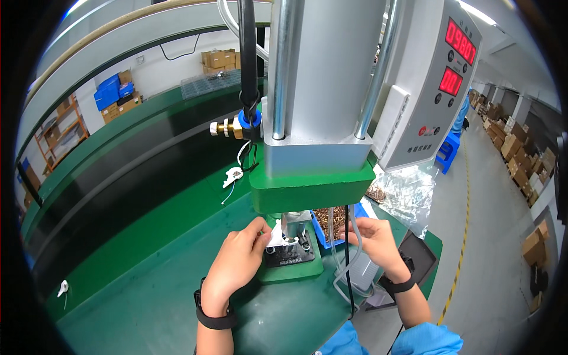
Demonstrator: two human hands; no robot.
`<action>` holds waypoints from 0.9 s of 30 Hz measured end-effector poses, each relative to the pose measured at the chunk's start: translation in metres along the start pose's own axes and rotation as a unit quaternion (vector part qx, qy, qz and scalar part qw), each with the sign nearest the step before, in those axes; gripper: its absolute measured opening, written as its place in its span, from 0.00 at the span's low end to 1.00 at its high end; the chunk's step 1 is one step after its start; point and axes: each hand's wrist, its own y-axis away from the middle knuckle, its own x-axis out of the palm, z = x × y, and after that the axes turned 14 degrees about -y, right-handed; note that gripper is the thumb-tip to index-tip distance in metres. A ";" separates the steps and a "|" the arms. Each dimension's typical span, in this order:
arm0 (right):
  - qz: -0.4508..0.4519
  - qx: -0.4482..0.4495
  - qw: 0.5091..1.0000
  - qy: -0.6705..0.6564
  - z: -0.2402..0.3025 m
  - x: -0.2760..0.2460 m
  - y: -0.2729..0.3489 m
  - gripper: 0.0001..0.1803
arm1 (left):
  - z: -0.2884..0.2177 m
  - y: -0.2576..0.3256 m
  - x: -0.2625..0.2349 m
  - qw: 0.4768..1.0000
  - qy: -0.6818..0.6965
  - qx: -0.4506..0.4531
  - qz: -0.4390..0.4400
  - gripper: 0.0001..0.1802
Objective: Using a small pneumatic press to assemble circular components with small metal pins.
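My left hand (239,254) is closed, thumb and fingers pinching a small white plastic part (276,234) at the press's lower fixture. A metal press head (294,223) stands just over that fixture, a black plate (290,255) on a green base (296,273). Over to the right, my right hand (378,241) has its fingertips drawn together at the edge of a blue bin (320,232). Small copper-coloured parts (331,220) fill the bin. Hanging tubes partly cover those fingertips, and whatever they hold is too small to make out.
The press's grey cylinder (316,71) and green block (310,190) rise before me, beside a control box (423,89) with red displays. Clear tubing (354,260) hangs by my right hand. A clear plastic bag (408,192) lies behind it. White parts (232,176) rest on the green conveyor.
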 end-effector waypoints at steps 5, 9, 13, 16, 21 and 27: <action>0.061 -0.032 0.997 0.017 0.005 0.034 -0.017 0.10 | 0.004 0.000 0.004 1.000 -0.006 0.011 -0.025 0.06; 0.090 -0.113 0.986 0.087 0.009 0.055 -0.034 0.09 | 0.006 -0.001 0.006 0.999 -0.013 0.017 -0.031 0.06; 0.125 -0.076 0.981 0.128 0.012 0.066 -0.041 0.10 | 0.003 0.000 0.002 0.999 -0.019 0.016 -0.025 0.06; 0.139 -0.120 0.979 0.093 0.011 0.068 -0.042 0.11 | 0.004 0.000 0.003 0.999 -0.011 0.022 -0.028 0.06; 0.155 -0.121 0.969 0.151 0.003 0.057 -0.043 0.08 | 0.002 -0.002 0.002 1.000 -0.011 0.019 -0.019 0.06; -0.065 -0.287 0.931 0.218 -0.015 0.022 0.002 0.20 | 0.008 0.000 0.004 0.999 -0.004 0.015 -0.030 0.08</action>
